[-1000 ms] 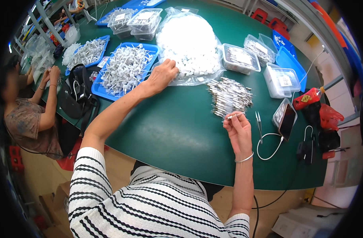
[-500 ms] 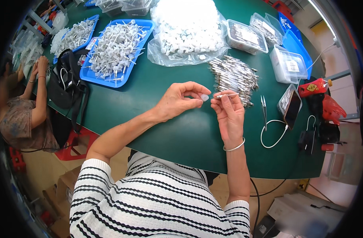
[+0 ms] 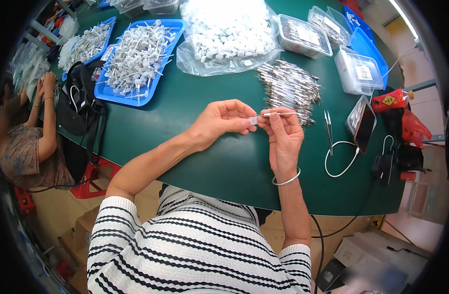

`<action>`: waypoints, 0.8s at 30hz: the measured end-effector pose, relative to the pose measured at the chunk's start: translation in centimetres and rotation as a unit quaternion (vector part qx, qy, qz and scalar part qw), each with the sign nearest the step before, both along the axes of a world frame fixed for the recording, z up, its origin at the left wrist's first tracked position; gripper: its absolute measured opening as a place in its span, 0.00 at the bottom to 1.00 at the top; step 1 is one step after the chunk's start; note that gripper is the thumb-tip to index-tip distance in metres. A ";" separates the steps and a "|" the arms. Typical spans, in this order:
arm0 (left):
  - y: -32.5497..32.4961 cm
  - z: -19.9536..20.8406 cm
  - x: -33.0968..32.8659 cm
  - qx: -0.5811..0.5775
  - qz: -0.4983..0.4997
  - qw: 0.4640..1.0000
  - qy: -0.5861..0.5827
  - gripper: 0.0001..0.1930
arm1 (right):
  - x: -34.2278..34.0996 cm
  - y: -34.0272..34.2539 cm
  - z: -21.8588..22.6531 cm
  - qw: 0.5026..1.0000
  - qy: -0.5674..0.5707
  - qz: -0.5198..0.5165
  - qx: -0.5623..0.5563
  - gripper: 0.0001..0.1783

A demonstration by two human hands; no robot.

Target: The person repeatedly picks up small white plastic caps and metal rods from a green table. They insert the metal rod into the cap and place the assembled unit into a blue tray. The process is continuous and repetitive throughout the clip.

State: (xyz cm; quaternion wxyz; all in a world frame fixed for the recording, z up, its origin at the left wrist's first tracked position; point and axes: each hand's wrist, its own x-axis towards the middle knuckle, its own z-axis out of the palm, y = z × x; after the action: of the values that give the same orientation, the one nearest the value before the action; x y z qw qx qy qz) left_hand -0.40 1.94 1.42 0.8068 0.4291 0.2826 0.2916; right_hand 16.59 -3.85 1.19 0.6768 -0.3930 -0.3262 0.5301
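Observation:
Between thumb and fingertips my left hand point(image 3: 223, 122) pinches a small white plastic cap point(image 3: 253, 120). My right hand point(image 3: 283, 133), closed too, grips a thin metal rod point(image 3: 278, 114) that points left at the cap. The rod's tip meets the cap or lies right against it; how far it is in, I cannot tell. Just beyond my right hand lies a heap of similar metal rods point(image 3: 290, 88). Farther off, a clear plastic bag point(image 3: 195, 61) spills over with white caps. A blue tray point(image 3: 99, 92) at the far left holds many capped rods.
To the right lie tweezers point(image 3: 328, 130), a white cable point(image 3: 327, 164) and a phone point(image 3: 365, 130) leaning on a small container. Clear boxes point(image 3: 303, 36) line the far right. A black bag point(image 3: 72, 115) lies at the left edge, near a co-worker's arms point(image 3: 49, 112).
My hands have come together, so the rod's tip now reaches the white cap where a small gap showed before. The view has shifted slightly.

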 end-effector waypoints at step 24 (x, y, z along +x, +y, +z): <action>0.2 -0.3 -0.2 -0.139 0.012 0.990 -0.029 0.16 | -0.4 -0.8 0.2 0.984 -0.155 -0.054 0.063 0.06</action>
State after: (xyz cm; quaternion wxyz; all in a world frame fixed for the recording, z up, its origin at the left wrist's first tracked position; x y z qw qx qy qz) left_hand -0.64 2.17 1.16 0.8628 0.3010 0.3019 0.2716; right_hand 16.20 -4.64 1.43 0.6693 -0.4440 -0.4382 0.4037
